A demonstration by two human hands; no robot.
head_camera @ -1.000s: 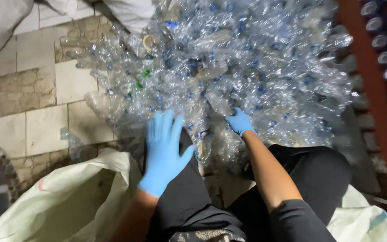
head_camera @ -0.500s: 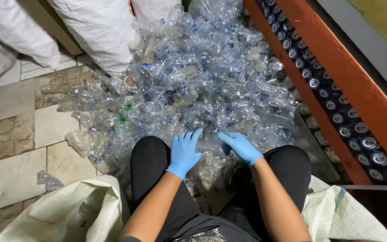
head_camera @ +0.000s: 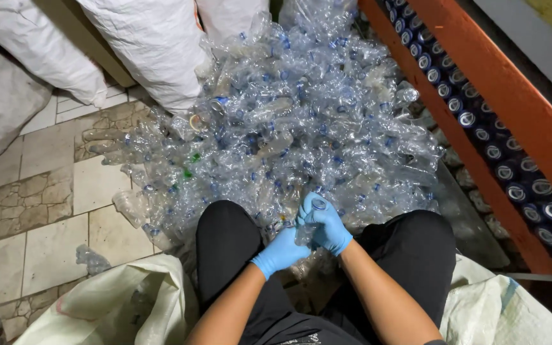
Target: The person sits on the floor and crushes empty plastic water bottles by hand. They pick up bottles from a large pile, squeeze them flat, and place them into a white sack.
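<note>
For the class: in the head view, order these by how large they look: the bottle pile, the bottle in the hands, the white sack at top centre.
1. bottle pile
2. white sack, partly cut off by the frame
3. bottle, held by both the left hand and right hand

a clear plastic bottle [head_camera: 309, 220] sits upright between the knees, crumpled, its blue-ringed neck pointing up. it is at the near edge of a big heap of clear crushed bottles [head_camera: 301, 121] spread over the tiled floor.
</note>
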